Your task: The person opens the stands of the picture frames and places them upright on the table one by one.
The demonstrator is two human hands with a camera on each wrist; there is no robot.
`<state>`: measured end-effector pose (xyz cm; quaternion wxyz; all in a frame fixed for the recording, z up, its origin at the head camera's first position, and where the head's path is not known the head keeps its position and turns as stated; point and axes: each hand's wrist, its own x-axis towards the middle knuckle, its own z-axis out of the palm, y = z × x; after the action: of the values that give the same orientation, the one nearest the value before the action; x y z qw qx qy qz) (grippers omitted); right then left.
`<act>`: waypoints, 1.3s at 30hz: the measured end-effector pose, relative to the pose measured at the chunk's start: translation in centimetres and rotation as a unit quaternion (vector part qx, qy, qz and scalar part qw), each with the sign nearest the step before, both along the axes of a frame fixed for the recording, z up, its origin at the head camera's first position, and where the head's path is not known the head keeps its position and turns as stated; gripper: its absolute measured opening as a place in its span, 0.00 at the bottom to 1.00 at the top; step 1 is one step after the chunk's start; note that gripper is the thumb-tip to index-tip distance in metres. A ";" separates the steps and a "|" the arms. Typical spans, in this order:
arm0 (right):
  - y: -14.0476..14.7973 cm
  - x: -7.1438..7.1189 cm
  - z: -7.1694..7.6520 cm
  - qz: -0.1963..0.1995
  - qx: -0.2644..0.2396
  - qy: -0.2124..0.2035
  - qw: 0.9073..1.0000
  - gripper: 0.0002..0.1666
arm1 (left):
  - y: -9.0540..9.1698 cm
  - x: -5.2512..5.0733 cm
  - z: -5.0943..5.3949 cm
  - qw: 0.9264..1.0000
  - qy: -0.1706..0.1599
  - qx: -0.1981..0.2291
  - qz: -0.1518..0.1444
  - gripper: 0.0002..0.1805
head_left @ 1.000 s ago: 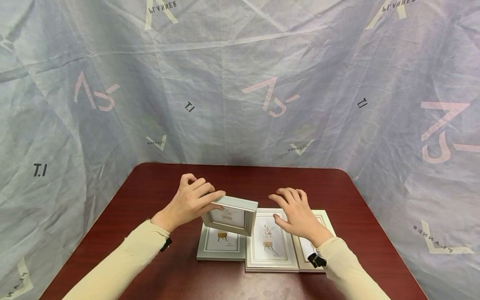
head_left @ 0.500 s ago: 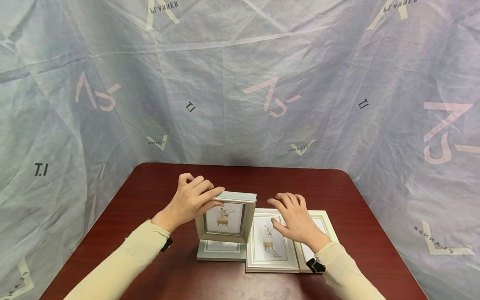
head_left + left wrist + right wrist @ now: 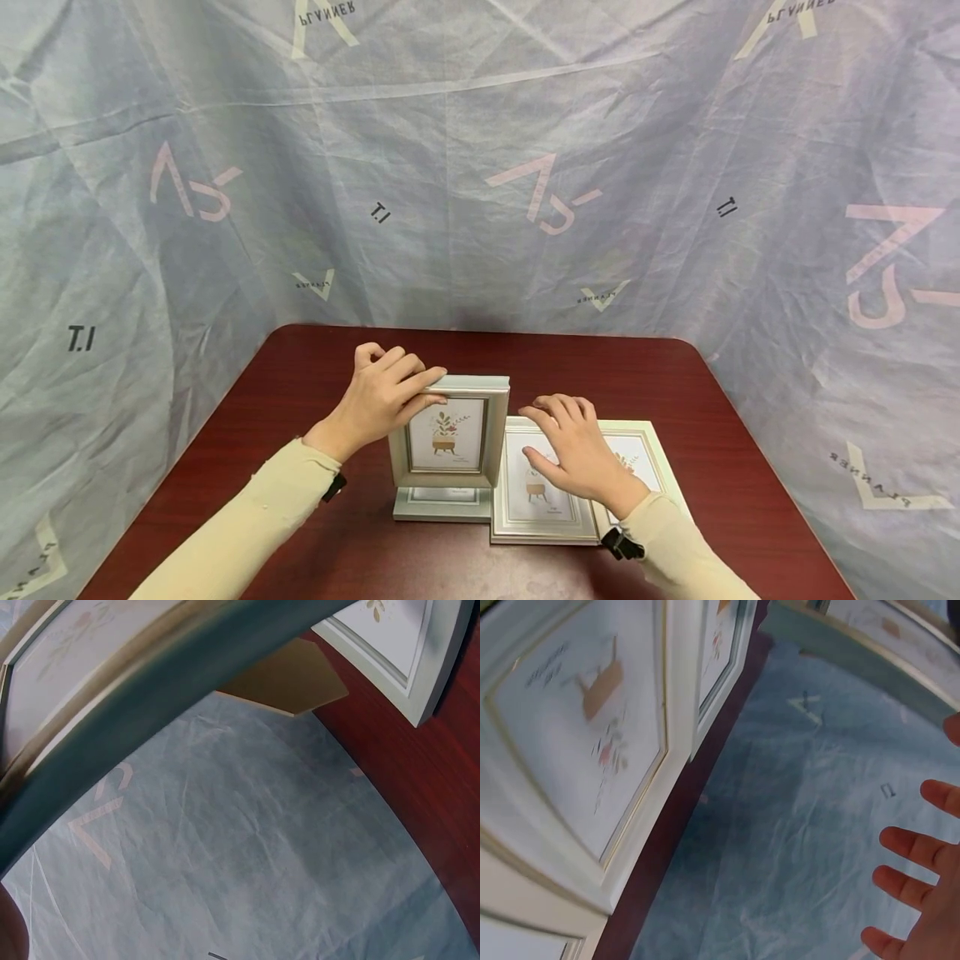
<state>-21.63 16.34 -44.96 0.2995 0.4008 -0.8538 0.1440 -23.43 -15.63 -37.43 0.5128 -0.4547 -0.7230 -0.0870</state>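
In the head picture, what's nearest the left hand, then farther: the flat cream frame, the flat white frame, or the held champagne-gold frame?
1. Champagne-gold rectangular frame, pinched in the left hand.
2. White rectangular frame, flat in the middle.
3. Cream rectangular frame, flat on the right.

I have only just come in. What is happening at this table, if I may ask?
A person's left hand pinches a pale grey-green rectangular picture frame by its top edge, holding it nearly upright, picture facing the person. It mostly hides a flat pale green rectangular frame. The right hand, holding nothing, hovers over a white rectangular frame, lying flat beside a cream rectangular frame on the dark red table.
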 end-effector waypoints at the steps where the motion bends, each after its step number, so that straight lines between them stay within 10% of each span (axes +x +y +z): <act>1: -0.2 0.2 0.0 0.000 0.001 -0.001 1.000 0.30 | 0.0 0.0 0.0 1.000 -0.002 0.001 0.001 0.21; 39: -4.5 1.3 -1.2 -0.024 -0.027 0.083 0.996 0.28 | 0.0 0.1 0.0 0.999 -0.044 0.018 0.018 0.24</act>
<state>-20.31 11.82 -46.20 0.3832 0.3827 -0.8311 0.1264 -23.31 -15.58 -37.43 0.4901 -0.4279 -0.7513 -0.1111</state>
